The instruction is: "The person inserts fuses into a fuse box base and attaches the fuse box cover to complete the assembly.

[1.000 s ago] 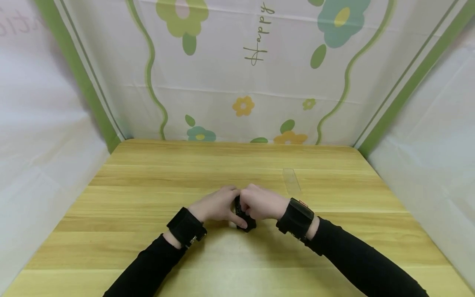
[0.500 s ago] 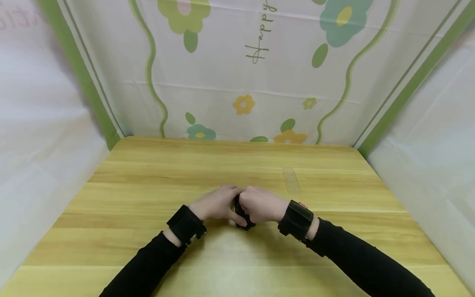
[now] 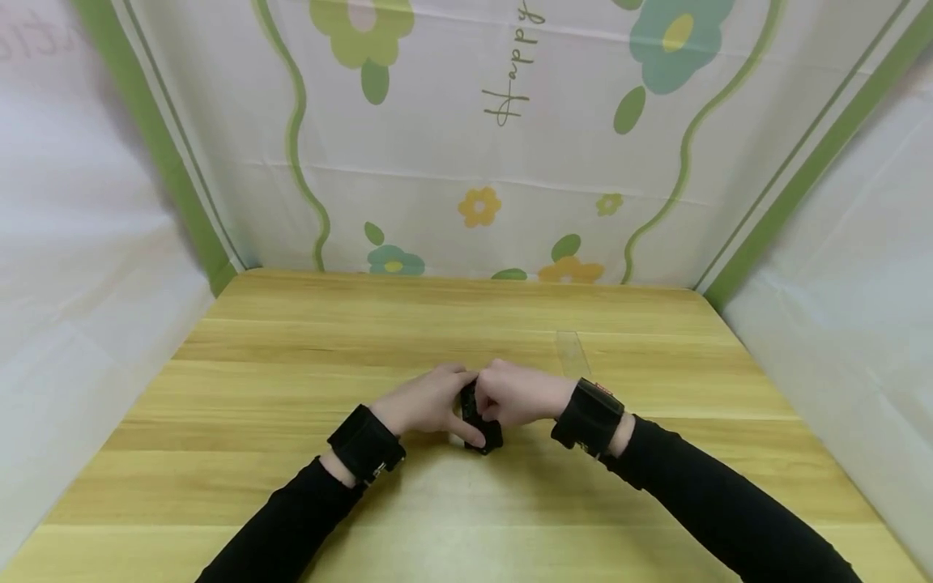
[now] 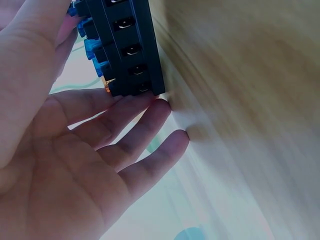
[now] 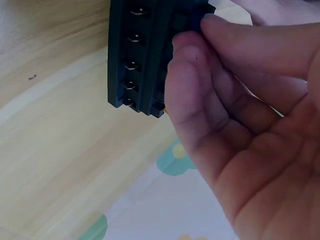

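Observation:
A black fuse block (image 3: pixel 490 437) stands on the table between my hands, with metal spade terminals along its sides. In the left wrist view, blue blade fuses (image 4: pixel 92 47) and an orange one (image 4: pixel 106 83) show along its top. My left hand (image 3: pixel 430 401) holds the block by its ends, the thumb at the near end and fingers at the far end. Over the top, my right hand (image 3: pixel 519 394) pinches a dark blue blade fuse (image 5: pixel 197 21) between thumb and curled forefinger; the fingers hide most of it.
A clear plastic strip (image 3: pixel 572 351) lies flat on the wooden table (image 3: pixel 291 340), behind my right wrist. Something small and white (image 3: pixel 455 441) shows beside the left thumb. A flowered fabric wall (image 3: pixel 430 154) rises at the table's back edge, with white fabric on both sides.
My right wrist has shifted a little to the right and turned, its fingers still at the block's top; more of the block's near end shows. The left hand and the block stay in place.

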Tool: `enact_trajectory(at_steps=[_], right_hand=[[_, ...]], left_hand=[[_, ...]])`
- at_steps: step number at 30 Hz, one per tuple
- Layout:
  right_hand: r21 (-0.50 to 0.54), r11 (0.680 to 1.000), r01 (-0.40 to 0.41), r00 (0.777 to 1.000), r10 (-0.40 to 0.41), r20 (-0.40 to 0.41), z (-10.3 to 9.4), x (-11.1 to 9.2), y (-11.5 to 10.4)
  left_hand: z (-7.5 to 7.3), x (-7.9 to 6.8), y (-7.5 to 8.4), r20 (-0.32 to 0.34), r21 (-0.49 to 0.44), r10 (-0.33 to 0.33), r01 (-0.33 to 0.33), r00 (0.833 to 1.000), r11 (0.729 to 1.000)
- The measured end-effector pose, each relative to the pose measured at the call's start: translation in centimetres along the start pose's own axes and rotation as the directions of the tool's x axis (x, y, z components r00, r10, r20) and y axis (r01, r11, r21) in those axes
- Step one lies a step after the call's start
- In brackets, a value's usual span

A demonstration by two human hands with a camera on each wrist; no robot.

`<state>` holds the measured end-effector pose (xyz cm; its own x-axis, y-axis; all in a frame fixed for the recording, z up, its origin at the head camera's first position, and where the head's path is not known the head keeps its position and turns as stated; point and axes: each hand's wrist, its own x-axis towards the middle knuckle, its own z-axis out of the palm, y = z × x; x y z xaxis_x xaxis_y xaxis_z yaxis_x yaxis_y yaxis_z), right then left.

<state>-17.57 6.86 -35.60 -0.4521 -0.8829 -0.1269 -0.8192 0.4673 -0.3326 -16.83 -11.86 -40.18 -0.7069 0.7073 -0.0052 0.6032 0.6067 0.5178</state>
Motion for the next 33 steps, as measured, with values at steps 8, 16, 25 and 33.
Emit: enact_trajectory(at_steps=[8,16,25,33], right_hand=[[-0.095,0.993,-0.077,0.995,0.082,0.050,-0.8,0.4,-1.0],[-0.160,0.981,-0.113,0.991,0.124,0.059,-0.8,0.4,-1.5],[-0.176,0.982,-0.076,0.997,0.076,-0.008,-0.3,0.6,-1.5],[-0.079,0.996,-0.040,0.994,0.032,-0.100,0.7,-1.4,0.0]], left_hand=[[0.0,0.0,0.4,0.000,-0.047,-0.021,0.021,1.000,0.999],[-0.2,0.0,0.9,0.001,-0.073,-0.012,0.012,1.000,0.997],[-0.2,0.0,0.5,-0.018,-0.070,-0.001,0.000,1.000,0.998],[0.1,0.0,0.3,-0.007,0.048,-0.018,0.018,1.000,0.999]])
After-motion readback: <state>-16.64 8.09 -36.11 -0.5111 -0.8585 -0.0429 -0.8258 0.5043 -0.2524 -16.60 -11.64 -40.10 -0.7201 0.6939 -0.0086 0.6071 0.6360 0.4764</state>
